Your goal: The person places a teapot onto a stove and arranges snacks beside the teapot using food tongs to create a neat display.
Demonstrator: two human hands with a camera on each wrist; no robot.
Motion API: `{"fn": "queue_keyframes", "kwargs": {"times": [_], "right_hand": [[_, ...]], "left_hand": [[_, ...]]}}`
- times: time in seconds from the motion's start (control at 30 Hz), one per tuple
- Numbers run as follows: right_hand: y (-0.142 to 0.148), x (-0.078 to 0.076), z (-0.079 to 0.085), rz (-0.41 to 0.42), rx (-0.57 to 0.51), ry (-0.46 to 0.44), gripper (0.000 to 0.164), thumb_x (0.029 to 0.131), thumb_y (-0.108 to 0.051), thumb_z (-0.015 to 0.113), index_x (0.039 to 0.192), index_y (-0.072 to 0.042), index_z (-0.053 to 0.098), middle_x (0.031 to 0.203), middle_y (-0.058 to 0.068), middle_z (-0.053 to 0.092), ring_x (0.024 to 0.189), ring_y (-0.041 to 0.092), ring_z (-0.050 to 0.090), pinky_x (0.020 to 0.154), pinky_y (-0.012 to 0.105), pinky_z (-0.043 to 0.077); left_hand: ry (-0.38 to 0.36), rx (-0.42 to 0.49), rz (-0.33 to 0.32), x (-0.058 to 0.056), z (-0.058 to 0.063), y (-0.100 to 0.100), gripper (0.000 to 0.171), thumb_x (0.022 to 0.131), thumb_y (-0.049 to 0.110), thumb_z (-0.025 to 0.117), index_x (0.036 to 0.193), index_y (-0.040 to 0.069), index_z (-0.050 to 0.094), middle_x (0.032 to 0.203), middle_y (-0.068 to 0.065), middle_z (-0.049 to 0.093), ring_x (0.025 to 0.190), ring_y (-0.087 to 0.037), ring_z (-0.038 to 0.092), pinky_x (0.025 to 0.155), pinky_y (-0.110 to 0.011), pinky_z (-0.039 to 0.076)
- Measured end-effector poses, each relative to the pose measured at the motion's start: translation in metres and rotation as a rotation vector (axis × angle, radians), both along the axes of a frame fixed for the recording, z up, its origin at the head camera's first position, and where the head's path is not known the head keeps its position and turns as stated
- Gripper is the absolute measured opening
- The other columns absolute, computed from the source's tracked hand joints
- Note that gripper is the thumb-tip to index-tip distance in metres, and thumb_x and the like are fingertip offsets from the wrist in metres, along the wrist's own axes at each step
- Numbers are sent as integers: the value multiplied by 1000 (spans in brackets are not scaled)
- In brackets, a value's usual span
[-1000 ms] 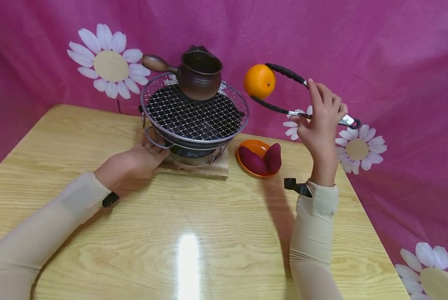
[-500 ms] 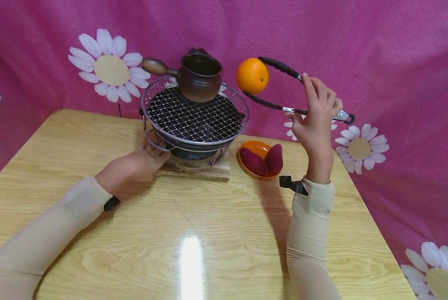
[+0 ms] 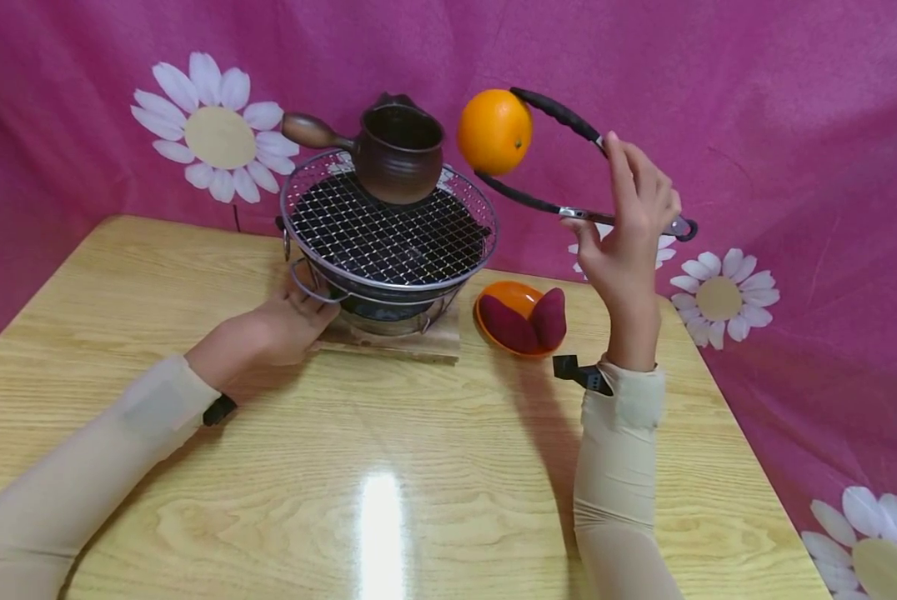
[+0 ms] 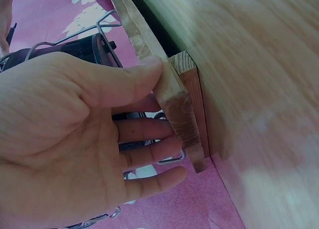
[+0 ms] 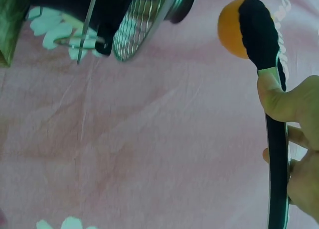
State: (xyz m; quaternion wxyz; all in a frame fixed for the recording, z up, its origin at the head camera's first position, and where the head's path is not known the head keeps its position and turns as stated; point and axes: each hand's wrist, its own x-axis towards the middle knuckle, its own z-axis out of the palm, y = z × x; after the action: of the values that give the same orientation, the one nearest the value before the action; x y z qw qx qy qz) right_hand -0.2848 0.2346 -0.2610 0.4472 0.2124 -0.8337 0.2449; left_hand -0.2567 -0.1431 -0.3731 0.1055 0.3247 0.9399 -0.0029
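Observation:
My right hand grips a pair of tongs with black-coated arms, raised over the table's right side. Between the tong tips is an orange, level with the brown pot and just right of it. The handled pot stands at the back of a round wire-mesh grill. Beneath the grill, a wooden board bears its stand. My left hand holds the board's left end; in the left wrist view the thumb lies on the board with the fingers against its end.
An orange bowl with two dark red sweet potatoes sits right of the grill on the wooden table. A pink cloth with daisies hangs close behind. A wire handle juts out by my left fingers.
The tongs with the orange have moved left and up, closer to the pot. My left hand stays at the board; pot, grill and bowl have stayed put.

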Motion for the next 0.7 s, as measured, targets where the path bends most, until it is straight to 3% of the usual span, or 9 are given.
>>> {"fn": "queue_keyframes", "kwargs": {"times": [0.17,0.4,0.57,0.7], "right_hand": [[-14,5,2,32,32,58,70,86,-21,79,149,-11,51,148,11,53,134,28,43,115,43,16],[-35,9,4,65,93,102,68,88,-26,77,149,-9,51,147,13,54,129,32,45,112,44,22],[-48,7,5,94,154,103,70,86,-26,79,149,-10,51,147,12,55,125,34,46,109,48,25],[-57,7,5,110,205,104,72,85,-22,80,149,-9,50,147,12,55,122,36,46,107,50,27]], "left_hand": [[83,-41,-33,0,-1,0,46,103,9,46,146,-5,45,157,-39,28,144,-60,28,117,-70,23],[83,8,-25,3,-1,0,47,100,16,57,142,-4,47,156,-37,33,142,-63,30,117,-70,23],[91,-16,-19,4,0,-1,44,101,14,54,142,-3,48,155,-36,36,142,-61,32,115,-64,32],[81,-31,-19,3,0,-2,45,102,14,52,143,-4,48,155,-36,36,143,-60,31,117,-64,29]]}}
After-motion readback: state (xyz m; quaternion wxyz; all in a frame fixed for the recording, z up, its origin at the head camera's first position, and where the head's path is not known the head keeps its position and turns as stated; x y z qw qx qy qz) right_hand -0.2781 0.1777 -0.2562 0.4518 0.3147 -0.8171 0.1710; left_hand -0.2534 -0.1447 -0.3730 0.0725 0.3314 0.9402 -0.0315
